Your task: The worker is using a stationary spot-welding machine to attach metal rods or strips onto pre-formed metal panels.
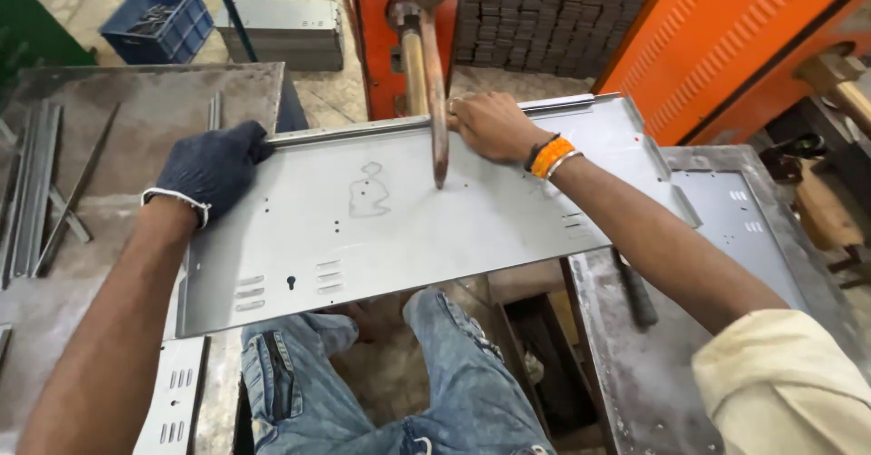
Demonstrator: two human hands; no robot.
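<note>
A large grey sheet-metal panel [399, 228] with slots and small holes lies tilted across my lap, under a copper welding electrode rod [436, 110] that comes down onto its middle. My left hand [213, 166], in a dark blue glove, grips the panel's far left corner. My right hand [490, 127], bare with orange and black wristbands, presses on the panel's folded far edge just right of the rod.
An orange spot-welding machine [726, 47] stands behind. A metal table [136, 110] with long metal strips [32, 192] is at left. More panels rest at right [735, 219] and lower left [172, 401]. A blue crate [159, 21] sits on the floor.
</note>
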